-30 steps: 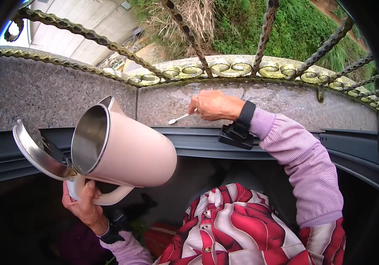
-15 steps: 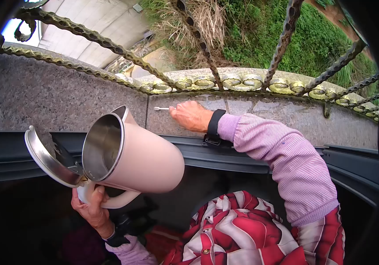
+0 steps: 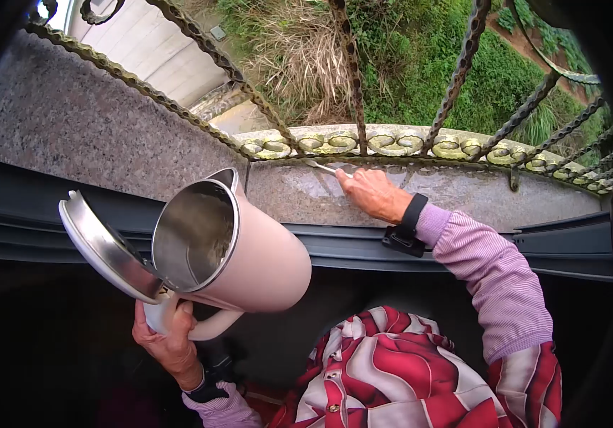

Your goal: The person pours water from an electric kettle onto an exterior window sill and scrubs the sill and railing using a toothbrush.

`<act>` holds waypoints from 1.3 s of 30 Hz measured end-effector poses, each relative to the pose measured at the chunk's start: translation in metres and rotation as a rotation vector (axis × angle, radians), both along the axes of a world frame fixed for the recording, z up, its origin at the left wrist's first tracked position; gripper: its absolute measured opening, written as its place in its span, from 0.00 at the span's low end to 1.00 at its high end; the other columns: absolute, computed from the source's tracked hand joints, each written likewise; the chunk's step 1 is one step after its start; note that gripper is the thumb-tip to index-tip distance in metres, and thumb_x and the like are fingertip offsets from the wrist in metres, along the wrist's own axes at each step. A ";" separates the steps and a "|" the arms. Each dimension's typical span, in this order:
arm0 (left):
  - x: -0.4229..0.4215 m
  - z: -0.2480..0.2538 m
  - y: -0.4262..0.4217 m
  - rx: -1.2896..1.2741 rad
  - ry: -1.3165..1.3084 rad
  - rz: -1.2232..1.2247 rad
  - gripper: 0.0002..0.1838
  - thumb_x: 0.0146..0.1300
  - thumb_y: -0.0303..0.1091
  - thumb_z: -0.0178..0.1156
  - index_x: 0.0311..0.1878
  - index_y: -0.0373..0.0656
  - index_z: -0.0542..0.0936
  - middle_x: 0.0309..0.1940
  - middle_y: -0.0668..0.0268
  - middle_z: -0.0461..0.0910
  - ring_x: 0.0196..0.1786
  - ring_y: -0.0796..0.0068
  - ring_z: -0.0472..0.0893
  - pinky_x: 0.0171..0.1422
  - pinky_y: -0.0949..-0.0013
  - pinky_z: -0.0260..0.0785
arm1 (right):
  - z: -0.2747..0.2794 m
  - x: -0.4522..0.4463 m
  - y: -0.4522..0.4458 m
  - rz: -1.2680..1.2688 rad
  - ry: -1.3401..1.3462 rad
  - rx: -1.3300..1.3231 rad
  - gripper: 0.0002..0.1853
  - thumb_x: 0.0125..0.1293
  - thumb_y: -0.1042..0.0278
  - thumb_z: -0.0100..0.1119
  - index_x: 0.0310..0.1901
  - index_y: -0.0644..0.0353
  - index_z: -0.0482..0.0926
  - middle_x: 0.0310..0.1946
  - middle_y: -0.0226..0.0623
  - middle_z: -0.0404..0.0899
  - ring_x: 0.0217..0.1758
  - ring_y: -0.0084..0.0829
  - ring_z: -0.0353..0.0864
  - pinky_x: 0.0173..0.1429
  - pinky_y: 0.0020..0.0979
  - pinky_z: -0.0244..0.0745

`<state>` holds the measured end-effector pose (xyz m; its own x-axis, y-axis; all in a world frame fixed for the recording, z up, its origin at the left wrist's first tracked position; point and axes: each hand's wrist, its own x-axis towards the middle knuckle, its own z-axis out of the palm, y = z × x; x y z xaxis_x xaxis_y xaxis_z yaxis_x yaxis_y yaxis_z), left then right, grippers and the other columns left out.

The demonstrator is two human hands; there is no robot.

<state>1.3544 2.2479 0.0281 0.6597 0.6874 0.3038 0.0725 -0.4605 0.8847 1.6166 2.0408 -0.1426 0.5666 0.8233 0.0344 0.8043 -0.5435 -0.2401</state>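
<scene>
My left hand is closed around the handle of a pale pink electric kettle. Its steel-lined lid hangs open toward the left, and the kettle leans so that its steel inside shows, with what looks like some water in it. My right hand pinches the thin white handle of what looks like a toothbrush. The small head of that brush meets the granite ledge at the foot of the metal railing. Wet patches shine on the ledge around my right hand.
Twisted railing bars rise beyond the ledge, with mossy scrollwork along the bottom. A dark window track runs between me and the ledge. Grass and bushes lie outside, below a pale wall.
My right hand has moved right along the ledge, and the brush head now points up-left against the railing's base. The kettle sits slightly further right; the view has turned a little.
</scene>
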 end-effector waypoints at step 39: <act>-0.004 -0.003 0.008 -0.149 -0.127 -0.167 0.24 0.47 0.27 0.63 0.48 0.28 0.71 0.26 0.65 0.74 0.18 0.83 0.70 0.21 0.80 0.62 | 0.013 -0.001 -0.046 -0.208 0.092 0.113 0.07 0.57 0.71 0.47 0.36 0.58 0.74 0.22 0.49 0.76 0.28 0.49 0.79 0.30 0.45 0.73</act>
<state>1.3503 2.2563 0.0252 0.7310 0.6154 0.2949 -0.1098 -0.3204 0.9409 1.6159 1.9943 -0.1292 0.7286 0.6823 0.0600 0.6498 -0.6607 -0.3759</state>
